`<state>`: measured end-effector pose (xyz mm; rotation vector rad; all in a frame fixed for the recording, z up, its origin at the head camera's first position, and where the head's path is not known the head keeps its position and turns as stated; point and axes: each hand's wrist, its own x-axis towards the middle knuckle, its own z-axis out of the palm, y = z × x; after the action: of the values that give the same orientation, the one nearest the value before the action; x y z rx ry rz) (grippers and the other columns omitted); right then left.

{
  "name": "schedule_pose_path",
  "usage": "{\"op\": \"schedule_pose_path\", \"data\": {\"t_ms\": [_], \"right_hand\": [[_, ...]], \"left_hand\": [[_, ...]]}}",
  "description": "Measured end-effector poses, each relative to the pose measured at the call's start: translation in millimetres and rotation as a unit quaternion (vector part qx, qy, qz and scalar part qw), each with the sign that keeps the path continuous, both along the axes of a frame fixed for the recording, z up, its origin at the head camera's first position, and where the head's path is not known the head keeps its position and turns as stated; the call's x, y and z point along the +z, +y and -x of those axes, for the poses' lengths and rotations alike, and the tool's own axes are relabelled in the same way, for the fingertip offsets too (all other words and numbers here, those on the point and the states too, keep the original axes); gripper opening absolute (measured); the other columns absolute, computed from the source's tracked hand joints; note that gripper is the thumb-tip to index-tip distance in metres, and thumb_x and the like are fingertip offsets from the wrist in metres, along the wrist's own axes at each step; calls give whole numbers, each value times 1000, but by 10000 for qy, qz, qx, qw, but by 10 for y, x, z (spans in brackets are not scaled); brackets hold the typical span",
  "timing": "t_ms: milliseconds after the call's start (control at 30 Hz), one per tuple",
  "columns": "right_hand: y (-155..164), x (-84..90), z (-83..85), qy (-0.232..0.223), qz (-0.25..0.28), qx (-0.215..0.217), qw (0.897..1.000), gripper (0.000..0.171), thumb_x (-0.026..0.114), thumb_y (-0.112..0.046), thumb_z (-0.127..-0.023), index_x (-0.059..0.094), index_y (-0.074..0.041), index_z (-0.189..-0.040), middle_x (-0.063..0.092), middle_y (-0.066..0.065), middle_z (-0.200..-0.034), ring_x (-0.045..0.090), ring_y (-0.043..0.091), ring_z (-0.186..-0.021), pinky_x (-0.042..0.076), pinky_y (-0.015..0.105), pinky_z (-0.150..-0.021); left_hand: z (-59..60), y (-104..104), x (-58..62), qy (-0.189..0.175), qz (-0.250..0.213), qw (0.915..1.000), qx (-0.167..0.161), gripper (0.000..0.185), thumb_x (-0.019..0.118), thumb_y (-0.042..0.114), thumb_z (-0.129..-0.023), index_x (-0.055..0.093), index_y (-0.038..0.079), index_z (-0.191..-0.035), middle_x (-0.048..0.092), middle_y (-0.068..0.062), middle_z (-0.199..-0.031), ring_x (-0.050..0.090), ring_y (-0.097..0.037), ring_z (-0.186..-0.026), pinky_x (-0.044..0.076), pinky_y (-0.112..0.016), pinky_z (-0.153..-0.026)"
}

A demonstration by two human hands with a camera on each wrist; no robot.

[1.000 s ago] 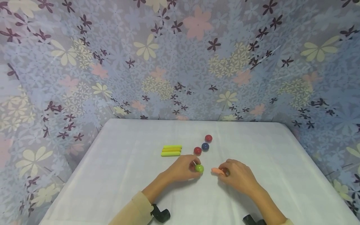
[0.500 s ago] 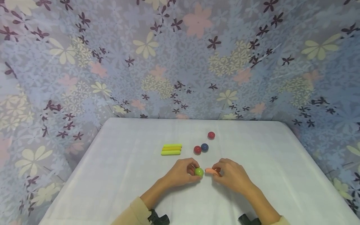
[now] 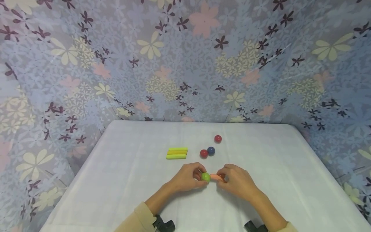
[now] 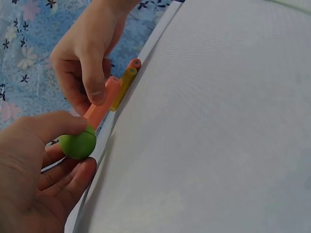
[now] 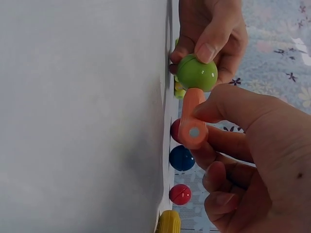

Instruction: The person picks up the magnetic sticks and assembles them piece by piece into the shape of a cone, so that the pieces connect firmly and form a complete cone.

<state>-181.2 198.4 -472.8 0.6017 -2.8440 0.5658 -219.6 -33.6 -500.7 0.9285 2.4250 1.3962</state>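
Observation:
In the head view my left hand [image 3: 189, 177] pinches a glossy green ball [image 3: 205, 177] between thumb and fingers. Facing it, my right hand [image 3: 236, 180] pinches a short orange stick [image 3: 215, 177], which has a round grey disc set in its near end. Both wrist views show the far end of the orange stick [image 5: 193, 109] right at the green ball [image 5: 197, 73]. The pair is held together over the front middle of the table, my right thumb along the stick's side.
Beyond the hands lie a red ball [image 3: 204, 153], a blue ball [image 3: 211, 150] and another red ball [image 3: 218, 139]. Three yellow sticks [image 3: 176, 153] lie side by side on the white-covered table [image 3: 121, 174]. A yellow stick [image 4: 124, 88] and an orange-ended stick [image 4: 135, 63] show in the left wrist view.
My right hand has moved left, bringing the orange stick up to the green ball. The left hand has come slightly nearer. The far red ball shifted away from the blue one, then stopped.

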Motion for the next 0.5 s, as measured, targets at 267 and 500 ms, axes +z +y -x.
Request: {"op": "schedule_pose_path", "data": {"t_ms": [267, 500], "right_hand": [[-14, -41, 16, -285, 131, -55, 9995, 11, 77, -34, -76, 74, -27, -84, 52, -25, -69, 49, 3, -65, 40, 30, -61], [-21, -65, -3, -160, 30, -214, 9996, 26, 66, -60, -82, 74, -36, -87, 52, -27, -72, 48, -3, -65, 37, 31, -60]], "left_hand": [[5, -10, -9, -101, -125, 9999, 38, 30, 78, 20, -80, 63, 17, -106, 64, 9, -95, 64, -6, -81, 52, -21, -75], [19, -22, -12, -261, -82, 9994, 218, 29, 79, 20, -80, 64, 18, -105, 64, 10, -96, 63, -4, -84, 52, -20, -75]]}}
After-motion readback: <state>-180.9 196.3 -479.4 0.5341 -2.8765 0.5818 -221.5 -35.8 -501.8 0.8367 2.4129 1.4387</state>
